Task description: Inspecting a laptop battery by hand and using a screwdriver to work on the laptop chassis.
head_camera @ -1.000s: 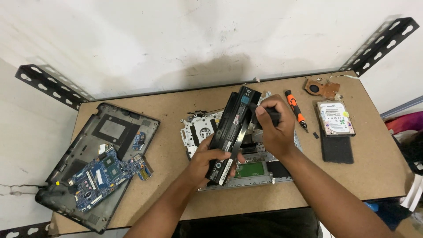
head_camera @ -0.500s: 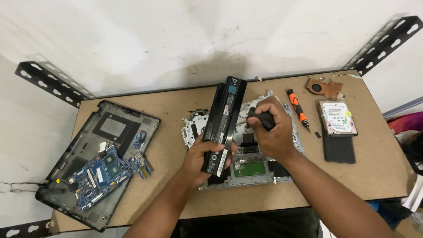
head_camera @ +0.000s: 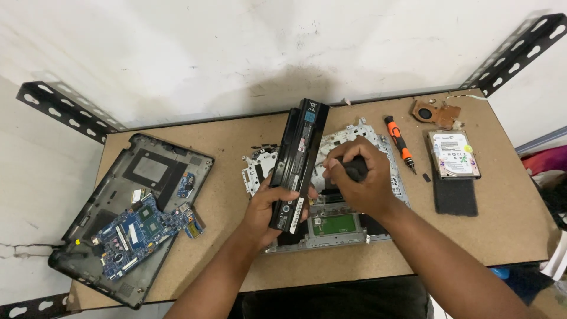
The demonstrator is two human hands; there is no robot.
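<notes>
Two hands at work: my left hand clamps the long black laptop battery, rigid and hefty I judge, by its near end over the stripped grey chassis, my right hand fisted around a small dark part.

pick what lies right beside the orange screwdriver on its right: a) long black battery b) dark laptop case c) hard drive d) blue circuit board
c, the silver hard drive lies just right of the orange screwdriver, while the blue circuit board sits in the dark laptop case far left and the long black battery is in the left hand.
</notes>
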